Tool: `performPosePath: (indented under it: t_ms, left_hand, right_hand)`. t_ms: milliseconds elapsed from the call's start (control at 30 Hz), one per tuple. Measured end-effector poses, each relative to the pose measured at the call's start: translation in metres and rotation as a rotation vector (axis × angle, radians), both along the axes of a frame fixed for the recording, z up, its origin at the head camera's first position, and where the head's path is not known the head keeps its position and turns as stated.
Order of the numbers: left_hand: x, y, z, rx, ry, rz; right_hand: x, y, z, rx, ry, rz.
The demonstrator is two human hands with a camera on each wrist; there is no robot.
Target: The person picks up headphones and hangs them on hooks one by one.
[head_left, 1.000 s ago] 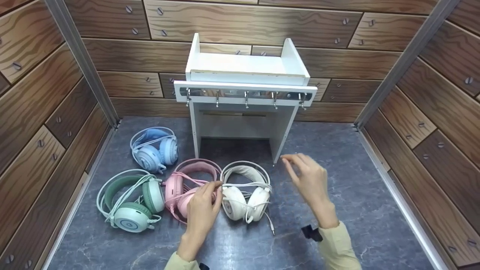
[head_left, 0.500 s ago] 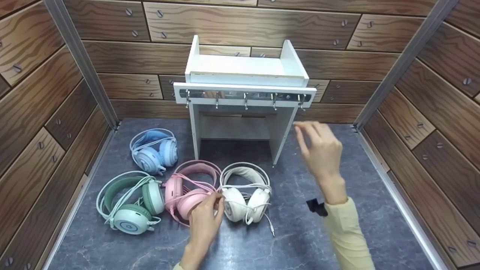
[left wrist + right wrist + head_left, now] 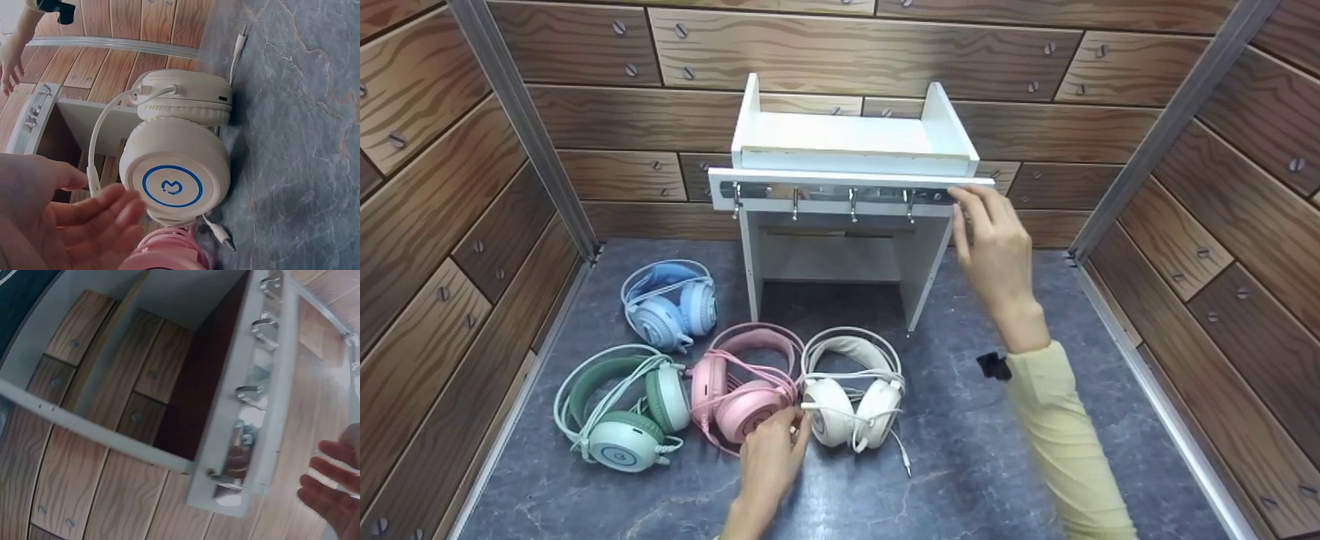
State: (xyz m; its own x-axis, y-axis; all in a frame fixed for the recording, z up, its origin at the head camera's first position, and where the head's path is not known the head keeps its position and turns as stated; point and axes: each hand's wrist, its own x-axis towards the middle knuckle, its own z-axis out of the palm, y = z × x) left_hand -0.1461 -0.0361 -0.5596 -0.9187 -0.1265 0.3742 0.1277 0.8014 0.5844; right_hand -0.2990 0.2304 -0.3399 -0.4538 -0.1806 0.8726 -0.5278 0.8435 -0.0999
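My left hand [image 3: 771, 456] is low beside the pink headphones [image 3: 746, 411] and the white headphones [image 3: 877, 409], with nothing gripped. In the left wrist view its thumb and fingers are apart, close to the tip of the white microphone boom [image 3: 94, 175]. My right hand [image 3: 996, 247] is raised at the right end of the hook rail [image 3: 825, 191], fingers loosely extended and holding nothing. It hides the end hook in the head view; the right wrist view shows that hook [image 3: 225, 481] bare, with the hand [image 3: 336, 481] off to one side.
Green headphones [image 3: 622, 442] and blue headphones [image 3: 660, 319] lie at the left. The white shelf unit [image 3: 847, 131] carrying the rail stands against the wood-patterned back wall [image 3: 840, 45]. A white cable plug [image 3: 906, 465] trails on the dark marbled surface. Metal-edged side walls bound the area.
My right hand has risen from beside the shelf unit's leg to the right end of the hook rail. The left hand has drawn back toward me, and the headphones stay where they were.
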Motion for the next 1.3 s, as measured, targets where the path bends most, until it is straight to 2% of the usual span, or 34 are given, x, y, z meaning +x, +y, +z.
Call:
performPosePath:
  t_ms: [167,333,500,733,900,1033,1167,1300]
  left_hand:
    - [0.003,-0.001,-0.004,-0.022,-0.081,-0.033]
    - [0.005,-0.001,-0.007,-0.009,-0.127,-0.059]
    - [0.005,0.003,-0.009,0.021,-0.170,-0.063]
    - [0.001,0.007,-0.014,0.112,-0.278,-0.097]
    - [-0.001,0.009,-0.017,0.225,-0.356,-0.153]
    - [-0.004,0.010,-0.017,0.328,-0.383,-0.185]
    - [-0.008,0.012,-0.017,0.378,-0.408,-0.182]
    - [-0.010,0.015,-0.017,0.386,-0.387,-0.145]
  right_hand:
    - [-0.020,0.000,0.003,0.029,0.018,0.024]
    - [-0.039,0.001,0.007,0.087,0.009,0.037]
    - [-0.052,-0.001,0.008,0.173,-0.029,0.017]
    - [-0.069,-0.001,0.005,0.248,-0.067,0.003]
    - [-0.077,-0.001,0.002,0.280,-0.078,-0.011]
    - [-0.080,-0.002,-0.001,0.286,-0.079,-0.022]
    - [-0.082,-0.005,-0.001,0.251,-0.082,-0.008]
    - [-0.082,-0.008,0.000,0.218,-0.100,0.008]
